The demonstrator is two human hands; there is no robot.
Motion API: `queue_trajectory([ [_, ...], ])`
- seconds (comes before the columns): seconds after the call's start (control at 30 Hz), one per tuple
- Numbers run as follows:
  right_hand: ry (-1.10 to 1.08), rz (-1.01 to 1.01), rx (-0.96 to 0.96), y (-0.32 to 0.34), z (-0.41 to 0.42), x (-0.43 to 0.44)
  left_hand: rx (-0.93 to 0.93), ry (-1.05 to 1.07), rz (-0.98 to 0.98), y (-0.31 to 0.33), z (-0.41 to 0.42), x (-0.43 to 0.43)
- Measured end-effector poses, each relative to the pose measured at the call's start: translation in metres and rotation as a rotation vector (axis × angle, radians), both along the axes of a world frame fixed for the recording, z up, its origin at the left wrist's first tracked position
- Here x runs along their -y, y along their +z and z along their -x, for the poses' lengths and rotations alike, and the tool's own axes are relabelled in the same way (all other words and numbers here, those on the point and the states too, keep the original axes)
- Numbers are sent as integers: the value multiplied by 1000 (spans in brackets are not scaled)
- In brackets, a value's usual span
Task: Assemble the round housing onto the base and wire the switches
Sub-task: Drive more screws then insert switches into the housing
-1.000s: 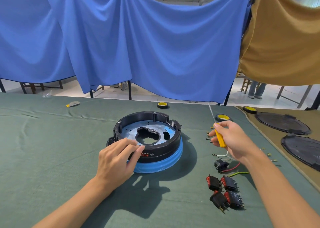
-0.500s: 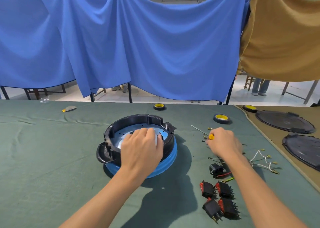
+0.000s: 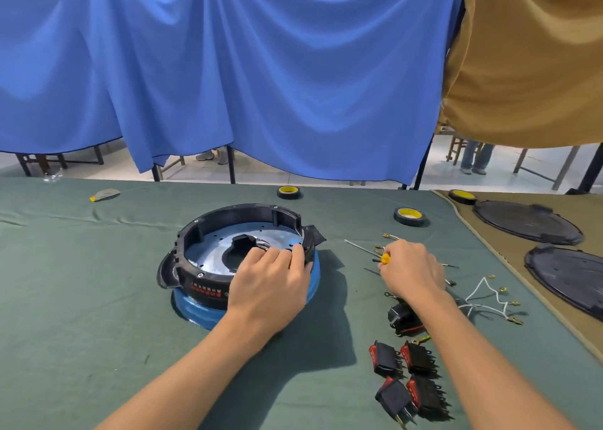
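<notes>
Left hand (image 3: 270, 283) is curled over the near-right rim of the black round plastic housing (image 3: 248, 214), gripping it. The housing sits on the blue round base (image 3: 195, 313), under and ahead of that hand. A silver metal plate (image 3: 208, 250) lies inside the ring, with the fingertips at its edge.

Right hand (image 3: 412, 273) is closed round the yellow-handled screwdriver (image 3: 385, 259). Its thin shaft points away to that hand's front-left, tip near the housing's right tab but apart from it.

Four black rocker switches with red faces (image 3: 417, 359) are clustered on the green cloth-covered desk (image 3: 81, 299), between the forearms and closer to the right one.

White wires with brass terminals (image 3: 483, 294) lie just right of the right wrist. A small black part with a red lead (image 3: 403, 318) lies just left of it.
</notes>
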State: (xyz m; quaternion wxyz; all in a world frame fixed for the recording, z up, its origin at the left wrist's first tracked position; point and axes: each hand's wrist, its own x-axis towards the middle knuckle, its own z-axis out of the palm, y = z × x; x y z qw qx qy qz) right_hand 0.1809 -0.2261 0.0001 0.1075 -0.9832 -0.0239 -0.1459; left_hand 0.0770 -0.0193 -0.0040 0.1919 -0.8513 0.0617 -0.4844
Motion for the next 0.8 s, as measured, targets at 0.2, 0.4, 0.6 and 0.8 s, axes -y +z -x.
queue_trajectory([
  [0.2, -20, 7, 17, -1, -3, -1, 101, -135, 65, -7, 4, -18],
  [0.4, -51, 12, 5, -1, 0, -6, 162, -129, 150, -12, 4, -14],
  [0.6, 109, -343, -60, 27, 12, -17, 136, -112, 165, -11, 3, -14],
  [0.8, 439, -793, -157, 58, 46, -47, 108, -104, 173, -10, 6, -13],
])
